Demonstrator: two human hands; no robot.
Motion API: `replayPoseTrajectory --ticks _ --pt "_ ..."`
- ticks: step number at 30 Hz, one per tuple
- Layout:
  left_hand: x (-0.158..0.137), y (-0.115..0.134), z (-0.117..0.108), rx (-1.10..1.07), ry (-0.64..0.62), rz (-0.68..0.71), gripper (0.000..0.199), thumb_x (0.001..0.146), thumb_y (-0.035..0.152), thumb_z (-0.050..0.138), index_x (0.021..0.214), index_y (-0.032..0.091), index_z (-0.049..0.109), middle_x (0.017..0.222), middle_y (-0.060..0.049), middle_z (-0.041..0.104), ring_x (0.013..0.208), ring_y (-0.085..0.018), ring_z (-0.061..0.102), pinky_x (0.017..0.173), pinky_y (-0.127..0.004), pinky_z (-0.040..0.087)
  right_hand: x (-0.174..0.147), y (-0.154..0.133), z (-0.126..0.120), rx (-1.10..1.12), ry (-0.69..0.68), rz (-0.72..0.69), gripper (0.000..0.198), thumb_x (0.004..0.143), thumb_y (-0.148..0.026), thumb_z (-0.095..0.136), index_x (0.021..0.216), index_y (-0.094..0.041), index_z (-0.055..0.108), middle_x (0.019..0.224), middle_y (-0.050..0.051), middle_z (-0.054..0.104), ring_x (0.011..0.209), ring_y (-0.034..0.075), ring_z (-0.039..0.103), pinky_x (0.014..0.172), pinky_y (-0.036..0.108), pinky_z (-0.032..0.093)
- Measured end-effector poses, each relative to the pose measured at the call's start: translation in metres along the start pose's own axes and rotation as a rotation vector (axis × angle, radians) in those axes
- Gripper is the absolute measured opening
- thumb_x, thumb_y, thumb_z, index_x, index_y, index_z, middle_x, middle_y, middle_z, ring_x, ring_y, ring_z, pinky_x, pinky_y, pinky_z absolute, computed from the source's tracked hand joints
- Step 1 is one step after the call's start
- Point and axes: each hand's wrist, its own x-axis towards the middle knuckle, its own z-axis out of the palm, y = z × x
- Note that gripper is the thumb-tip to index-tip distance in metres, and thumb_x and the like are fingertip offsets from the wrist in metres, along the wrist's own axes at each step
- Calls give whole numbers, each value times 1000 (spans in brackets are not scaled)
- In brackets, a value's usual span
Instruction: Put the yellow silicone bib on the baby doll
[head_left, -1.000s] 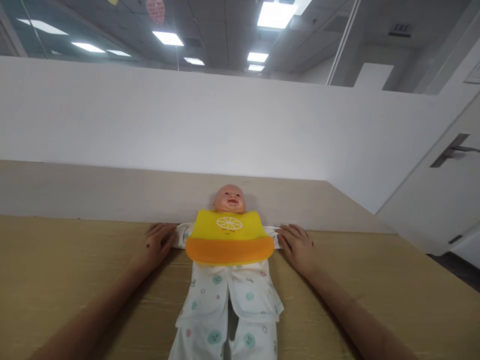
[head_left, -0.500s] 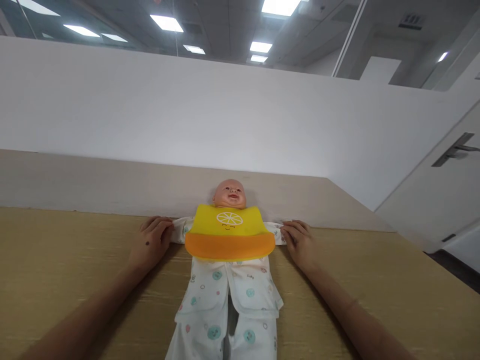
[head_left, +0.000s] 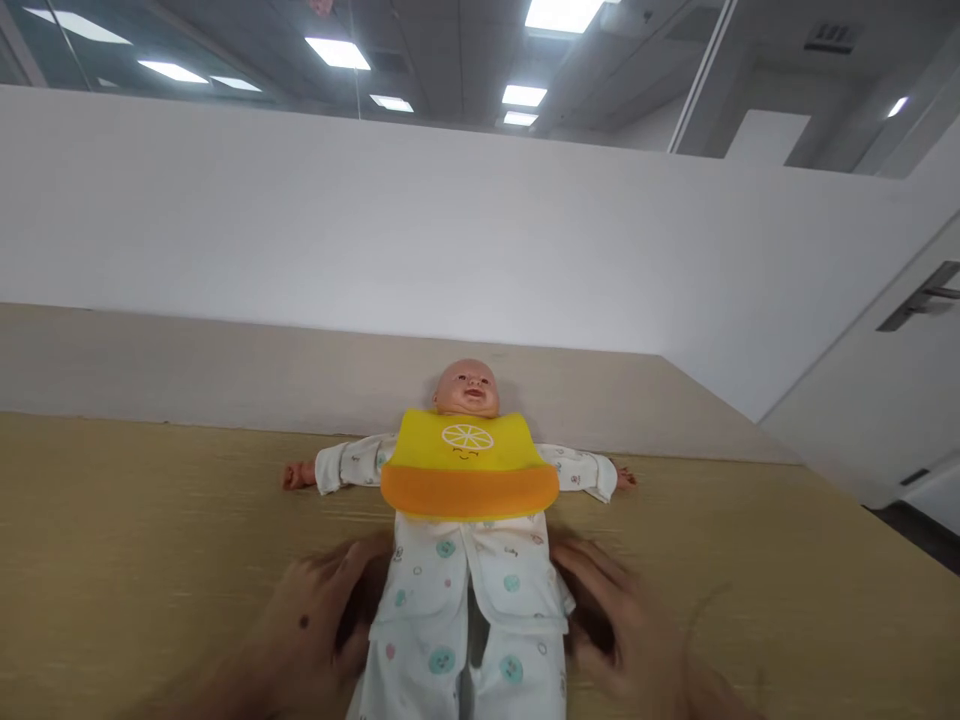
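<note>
A baby doll [head_left: 466,388] lies on its back, arms stretched out to both sides. It wears a white printed outfit [head_left: 431,610] with an open front flap and a yellow bib [head_left: 420,435] with an orange pocket [head_left: 469,492] and a citrus-slice print. My left hand [head_left: 315,620] is at the left side of the doll's waist, its fingers curved and thumb apart. On the opposite side, my right hand [head_left: 619,625] has a similar curved shape, fingertips by the outfit's edge. Both hands are slightly blurred; neither visibly grips anything. The doll's feet are out of frame.
The doll's body rests on a wooden tabletop [head_left: 750,560], its head on a greyish strip [head_left: 187,365] along the back. A white wall [head_left: 450,230] rises behind, with glass above. At the right is a door with a metal handle [head_left: 919,297].
My hands have let go of the doll's sleeve ends and moved down and inward to its waist. The doll's hands and cuffs now show.
</note>
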Motion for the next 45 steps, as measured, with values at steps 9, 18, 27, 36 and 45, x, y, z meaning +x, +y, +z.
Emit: replayPoseTrajectory --ticks 9,18,27,36,45 --pt "-4 13 9 -95 -99 -190 77 71 21 50 140 23 16 107 -8 64 94 -24 62 79 -34 49 5 -13 11 -51 -150 206 63 63 -12 43 126 -16 45 124 13 52 114 30 50 93 47 46" --pt "-9 14 26 -15 -18 -154 85 68 8 43 140 29 4 97 -2 66 73 -17 63 64 -27 47 11 -26 10 176 168 163 43 77 -12 41 117 -28 39 103 4 63 89 17 63 74 28 55" --pt "-10 16 28 274 169 69 83 69 12 41 144 19 4 88 -5 69 69 -20 64 59 -26 49 10 -29 20 404 151 356 44 72 -11 44 114 -23 44 113 7 62 103 19 59 85 32 50" --pt "-2 33 9 475 120 241 79 78 1 32 144 13 -9 90 -7 69 73 -19 65 61 -28 52 4 -27 21 366 30 398 53 68 -11 41 121 -20 41 117 9 59 107 21 57 91 37 47" --pt "-9 13 21 112 -117 -220 87 70 15 45 141 21 -4 96 -6 66 85 -22 65 72 -31 49 8 -33 10 336 -15 358 52 69 -13 40 121 -19 42 109 11 63 96 24 62 86 40 50"
